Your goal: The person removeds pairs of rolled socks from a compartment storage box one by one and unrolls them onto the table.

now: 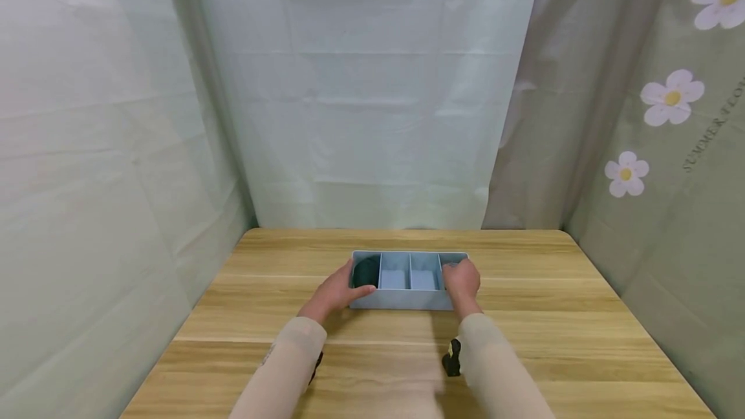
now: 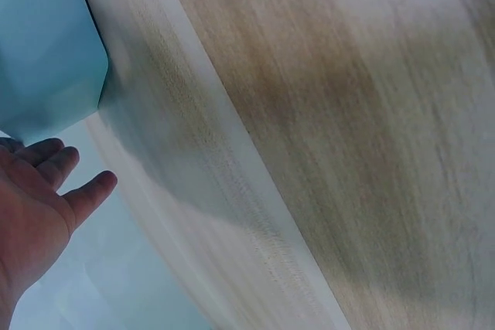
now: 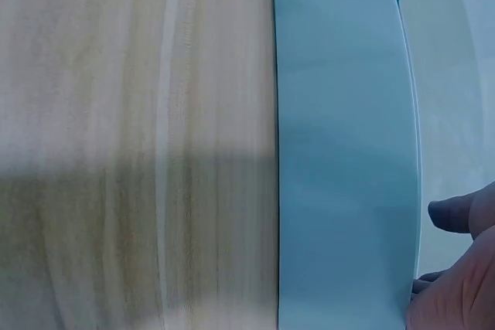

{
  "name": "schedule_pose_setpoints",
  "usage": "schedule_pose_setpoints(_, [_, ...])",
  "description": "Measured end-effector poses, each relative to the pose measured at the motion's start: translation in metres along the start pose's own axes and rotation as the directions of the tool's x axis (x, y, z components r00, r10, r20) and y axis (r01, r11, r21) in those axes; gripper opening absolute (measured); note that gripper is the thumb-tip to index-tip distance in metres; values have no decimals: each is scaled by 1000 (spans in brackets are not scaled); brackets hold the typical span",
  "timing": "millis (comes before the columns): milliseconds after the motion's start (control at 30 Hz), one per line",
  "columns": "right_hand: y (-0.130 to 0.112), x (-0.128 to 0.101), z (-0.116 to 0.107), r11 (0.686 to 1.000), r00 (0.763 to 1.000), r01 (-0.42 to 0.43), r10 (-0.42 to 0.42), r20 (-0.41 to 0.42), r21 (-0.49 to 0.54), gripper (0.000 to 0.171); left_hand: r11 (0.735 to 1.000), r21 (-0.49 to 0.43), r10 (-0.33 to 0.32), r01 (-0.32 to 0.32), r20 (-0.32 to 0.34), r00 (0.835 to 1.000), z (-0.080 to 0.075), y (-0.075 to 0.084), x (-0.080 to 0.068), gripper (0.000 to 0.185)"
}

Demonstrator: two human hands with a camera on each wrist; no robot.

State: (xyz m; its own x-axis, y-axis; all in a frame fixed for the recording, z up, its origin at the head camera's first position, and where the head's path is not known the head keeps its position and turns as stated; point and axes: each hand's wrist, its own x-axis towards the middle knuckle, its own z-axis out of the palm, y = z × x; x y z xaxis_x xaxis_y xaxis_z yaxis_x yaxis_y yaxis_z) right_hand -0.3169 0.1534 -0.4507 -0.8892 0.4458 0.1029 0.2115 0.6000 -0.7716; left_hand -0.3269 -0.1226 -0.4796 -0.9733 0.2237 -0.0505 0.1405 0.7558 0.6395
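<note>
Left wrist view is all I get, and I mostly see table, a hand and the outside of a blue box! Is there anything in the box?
Observer: Yes! The head view shows a dark green thing inside the left end of the box.
Operator: Cool! What about the other end?
Observer: The right hand is over that end, hiding part of it.
Operator: Is there anything pretty around?
Observer: Yes, white flowers with yellow middles, on the sheet at the right.

Blue box (image 1: 401, 300), perhaps green cloth (image 1: 366, 273) inside
</note>
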Motion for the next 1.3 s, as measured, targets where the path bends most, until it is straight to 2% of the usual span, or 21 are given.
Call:
schedule_pose_setpoints(200, [-1, 3, 2, 1000, 1000, -20, 19, 9, 18, 20, 1000, -2, 6, -6, -1, 1000, 0, 0, 0, 103])
schedule_pose_setpoints(500, [1, 4, 6, 1000, 999, -11, 11, -40, 8, 23, 1000, -19, 3, -3, 1, 1000, 0, 0, -1, 102])
schedule_pose_setpoints(767, [3, 1, 10, 1000, 999, -26, 26, -27, -13, 23, 1000, -21, -1, 1, 3, 1000, 1, 0, -1, 102])
schedule_pose_setpoints(967, [4, 2, 9, 999, 999, 8, -10, -41, -38, 21, 1000, -18, -9, 9, 2, 1000, 2, -1, 0, 103])
schedule_pose_setpoints(1100, [5, 3, 4, 997, 999, 43, -43, -9, -71, 15, 1000, -12, -11, 11, 1, 1000, 3, -2, 1, 103])
schedule_pose_setpoints(1300, [3, 4, 0, 990, 998, 54, -48, 50, -128, 15, 1000, -12, -9, 9, -1, 1000, 2, -3, 1, 104])
